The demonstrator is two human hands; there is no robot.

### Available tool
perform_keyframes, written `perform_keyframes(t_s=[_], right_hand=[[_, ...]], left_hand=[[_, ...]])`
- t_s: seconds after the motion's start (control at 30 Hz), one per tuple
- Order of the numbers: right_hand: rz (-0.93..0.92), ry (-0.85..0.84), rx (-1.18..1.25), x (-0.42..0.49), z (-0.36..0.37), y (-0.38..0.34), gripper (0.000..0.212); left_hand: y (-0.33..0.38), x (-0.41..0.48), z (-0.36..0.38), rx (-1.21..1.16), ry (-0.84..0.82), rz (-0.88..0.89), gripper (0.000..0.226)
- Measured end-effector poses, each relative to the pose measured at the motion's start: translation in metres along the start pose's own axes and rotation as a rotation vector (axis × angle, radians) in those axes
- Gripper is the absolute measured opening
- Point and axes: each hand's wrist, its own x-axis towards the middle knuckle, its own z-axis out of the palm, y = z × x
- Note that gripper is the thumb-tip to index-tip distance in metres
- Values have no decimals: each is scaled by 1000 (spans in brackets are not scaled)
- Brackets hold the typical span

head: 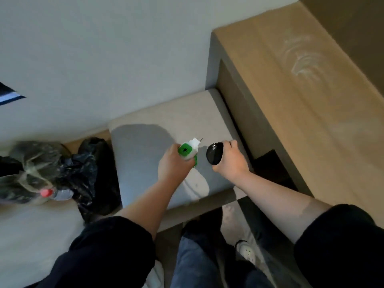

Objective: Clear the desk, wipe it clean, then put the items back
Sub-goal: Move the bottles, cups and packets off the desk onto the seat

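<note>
Slumping at nine o'clock, a clear bag of dark stuff and a crumpled black bag sat close together, with a red-capped bottle lying just beside them at eight o'clock. At the centre, a grey cushioned seat lay under both hands. The left hand had its fingers curled round a green-and-white plug-in device, whose metal prongs pointed toward one o'clock. Just to its right, not touching it, a glossy black oval object was gripped by the right hand, with fingers wrapped over its far edge. Both things were held above the seat. From one to three o'clock ran the wooden desk, its top marked with pale curved streaks toward one o'clock. A white shoe showed at five o'clock.
</note>
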Motion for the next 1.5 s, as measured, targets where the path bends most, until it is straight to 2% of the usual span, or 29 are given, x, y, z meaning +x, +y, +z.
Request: perform_keyframes(t_s=[0.23, 0.4, 0.57, 0.7, 0.8, 0.9, 1.0, 1.1, 1.2, 1.3, 1.4, 1.5], right_hand=[[135, -59, -17, 118, 68, -30, 69], [151, -107, -80, 179, 101, -28, 65], [210, -134, -41, 214, 124, -26, 76], [176, -100, -75, 215, 139, -20, 76], [179, -140, -91, 216, 138, -20, 85], [162, -161, -115, 220, 136, -20, 85], [130, -208, -159, 218, 135, -16, 91], [130, -240, -139, 209, 127, -17, 105], [89, -200, -150, 188, 109, -22, 91], [5, -120, -191, 156, 82, -26, 79], [-21, -53, -213, 117, 50, -26, 74], [-29, 19, -208, 67, 17, -21, 72]], left_hand=[[-55, 135, 11, 78, -71, -108, 35], [-79, 206, 36, 114, -121, -40, 51], [-95, 242, 65, 104, -124, 51, 50], [-94, 245, 81, 101, -115, 85, 47], [-92, 242, 82, 166, -141, 62, 47], [-89, 240, 81, 156, -145, 24, 44], [-89, 235, 80, 159, -110, 163, 48], [-82, 232, 71, 246, -36, 271, 68], [-71, 218, 53, 432, -118, 325, 76], [-55, 193, 33, 536, -34, 469, 67], [-41, 158, 22, 564, -33, 585, 65], [-15, 116, 10, 648, 67, 695, 76]])
